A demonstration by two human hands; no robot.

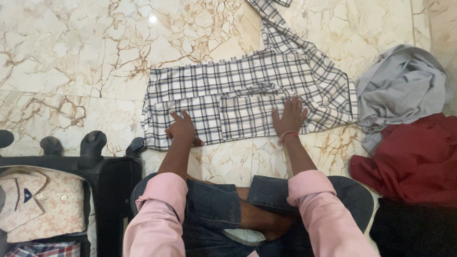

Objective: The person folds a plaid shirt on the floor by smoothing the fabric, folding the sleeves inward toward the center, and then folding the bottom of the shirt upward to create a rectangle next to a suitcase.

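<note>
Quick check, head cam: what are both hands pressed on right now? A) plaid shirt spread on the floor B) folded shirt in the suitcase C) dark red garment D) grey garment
A: the left hand and the right hand both lie flat on the plaid shirt on the marble floor; the grey garment and dark red garment lie untouched to the right.

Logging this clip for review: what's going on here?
A person sits cross-legged on a marble floor with both hands pressed flat on a partly folded plaid shirt. The left hand rests near its lower edge, the right hand on the folded part. A grey garment and a red one lie to the right. An open suitcase on the left holds a folded patterned shirt.
</note>
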